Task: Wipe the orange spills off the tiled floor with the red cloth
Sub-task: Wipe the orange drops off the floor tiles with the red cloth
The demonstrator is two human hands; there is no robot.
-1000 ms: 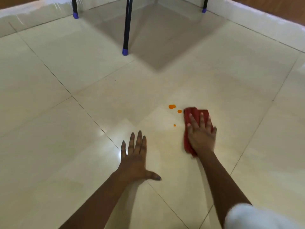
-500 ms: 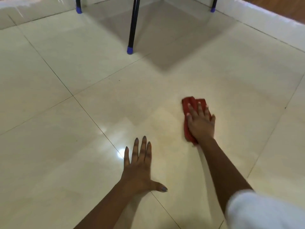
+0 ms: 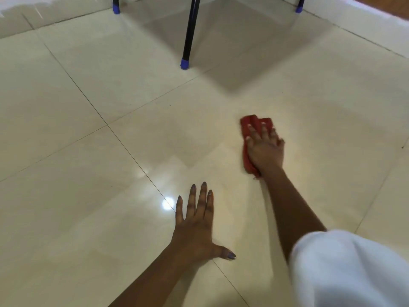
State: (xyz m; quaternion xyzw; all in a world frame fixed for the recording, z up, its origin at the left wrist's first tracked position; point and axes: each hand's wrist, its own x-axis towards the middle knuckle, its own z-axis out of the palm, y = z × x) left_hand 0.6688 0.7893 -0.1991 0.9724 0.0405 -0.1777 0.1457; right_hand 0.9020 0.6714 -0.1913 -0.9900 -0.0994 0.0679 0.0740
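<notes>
Wiping is in hand. The right hand point(image 3: 264, 149) presses the red cloth point(image 3: 254, 122) flat on the tiled floor point(image 3: 88, 151), right of centre, fingers straight, not gripping. The left hand point(image 3: 195, 222) braces flat, lower centre, holding nothing. 0 orange spills show; next, likely lift the cloth and inspect.

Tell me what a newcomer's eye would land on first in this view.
The red cloth, right of centre on the pale tiled floor, with the right hand pressed flat on it. Next, the left hand spread on the tiles nearer the camera, and the black leg with a blue cap at the top.
</notes>
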